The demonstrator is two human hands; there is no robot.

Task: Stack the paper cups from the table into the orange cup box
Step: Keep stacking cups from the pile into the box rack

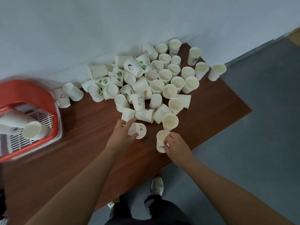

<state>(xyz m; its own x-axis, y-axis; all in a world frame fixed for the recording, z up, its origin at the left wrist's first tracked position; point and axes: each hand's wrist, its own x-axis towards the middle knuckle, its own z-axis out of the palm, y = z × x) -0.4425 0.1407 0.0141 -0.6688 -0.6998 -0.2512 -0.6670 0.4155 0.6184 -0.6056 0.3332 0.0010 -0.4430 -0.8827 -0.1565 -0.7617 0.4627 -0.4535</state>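
While our left hand [123, 133] curls thumb and fingers round a white paper cup [139, 130] printed with small black animal figures, our right hand [176, 144] pinches the rim of a second cup [160, 141], cream inside. The left hand's cup is tipped over, long axis roughly level, flat base facing away from the palm; the right hand's stands upright, mouth up. Beyond both hands lies the heap of cups [154, 82]; well left of the left hand sits the orange cup box [32, 95], a nested stack [30, 129] lying inside, mouth toward us.
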